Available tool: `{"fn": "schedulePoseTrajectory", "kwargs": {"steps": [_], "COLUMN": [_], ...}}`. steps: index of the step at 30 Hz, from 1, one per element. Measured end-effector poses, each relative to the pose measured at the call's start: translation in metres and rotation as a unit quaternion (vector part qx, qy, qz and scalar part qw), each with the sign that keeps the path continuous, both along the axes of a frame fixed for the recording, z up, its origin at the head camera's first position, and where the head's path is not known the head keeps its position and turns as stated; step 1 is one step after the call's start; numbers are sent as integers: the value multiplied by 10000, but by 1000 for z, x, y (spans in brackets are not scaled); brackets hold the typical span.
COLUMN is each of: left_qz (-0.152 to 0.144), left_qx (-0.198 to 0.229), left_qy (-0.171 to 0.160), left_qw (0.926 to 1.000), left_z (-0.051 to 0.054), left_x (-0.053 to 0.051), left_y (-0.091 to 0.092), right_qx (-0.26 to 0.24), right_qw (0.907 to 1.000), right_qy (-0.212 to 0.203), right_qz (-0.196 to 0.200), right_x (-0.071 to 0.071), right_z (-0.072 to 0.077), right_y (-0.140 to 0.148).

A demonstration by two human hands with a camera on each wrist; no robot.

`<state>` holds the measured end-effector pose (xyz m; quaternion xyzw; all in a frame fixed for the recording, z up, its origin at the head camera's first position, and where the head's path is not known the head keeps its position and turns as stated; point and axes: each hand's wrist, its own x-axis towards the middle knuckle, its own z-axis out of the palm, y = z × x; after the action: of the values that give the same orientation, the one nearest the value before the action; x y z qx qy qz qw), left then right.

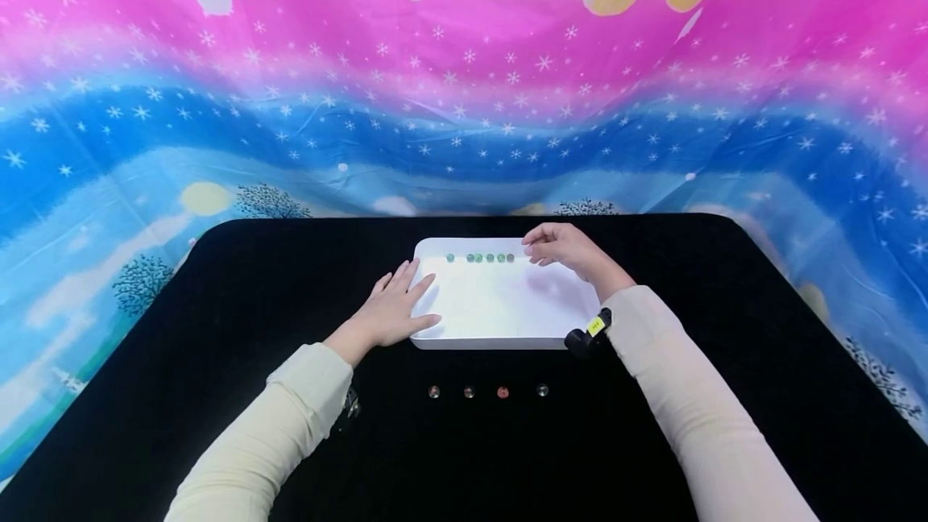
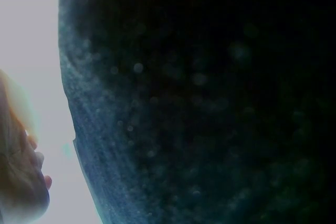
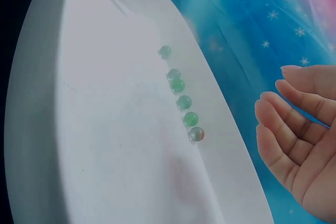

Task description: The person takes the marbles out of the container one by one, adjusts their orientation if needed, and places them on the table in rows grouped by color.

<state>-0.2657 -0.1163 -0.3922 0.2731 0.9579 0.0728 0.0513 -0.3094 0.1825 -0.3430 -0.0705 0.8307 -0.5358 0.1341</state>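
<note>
A white tray [image 1: 500, 296] lies on the black table with a row of green and clear marbles [image 3: 184, 102] along its far wall; one marble [image 1: 450, 258] sits a little apart at the left. My left hand [image 1: 391, 308] rests on the tray's left edge, fingers spread. Over the far right part of the tray hovers my right hand [image 1: 569, 252], its fingers loosely bent with nothing visible between them. In the right wrist view this hand [image 3: 302, 140] is beside the far wall, palm showing. The left wrist view shows only part of a hand [image 2: 21, 171] against white.
In front of the tray, on the black cloth [image 1: 362, 457], lie several separate marbles, among them a reddish one [image 1: 503, 392] and a clear one [image 1: 542, 390]. A pink and blue patterned curtain [image 1: 464, 103] hangs behind the table.
</note>
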Motion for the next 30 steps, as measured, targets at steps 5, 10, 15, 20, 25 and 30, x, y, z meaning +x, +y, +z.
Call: {"fn": "schedulePoseTrajectory", "kwargs": {"steps": [5,10,15,20,25,30], "left_qz": [-1,-1,17,34,36,33], "left_qx": [23,44,14,-1,-43,-50], "left_qy": [-1,-25,-37,-59,-23,-6], "left_qw": [10000,10000,10000,10000,10000,10000], "left_z": [-1,1,2,2,1,1], "left_x": [0,0,1,1,1,1], "left_y": [-1,-1,0,1,1,1], "right_qx": [321,434,450,500,572,641], "right_qw": [9995,9990,9987,9986,9982,9974], "right_qy": [-67,-134,-215,-138,-170,-314], "right_qz": [-13,14,42,74,-6,-112], "right_x": [-4,-10,-14,-16,-19,-24], "right_z": [0,-2,-5,-9,-11,-14], "right_y": [-4,-6,-6,-6,-8,-9]}}
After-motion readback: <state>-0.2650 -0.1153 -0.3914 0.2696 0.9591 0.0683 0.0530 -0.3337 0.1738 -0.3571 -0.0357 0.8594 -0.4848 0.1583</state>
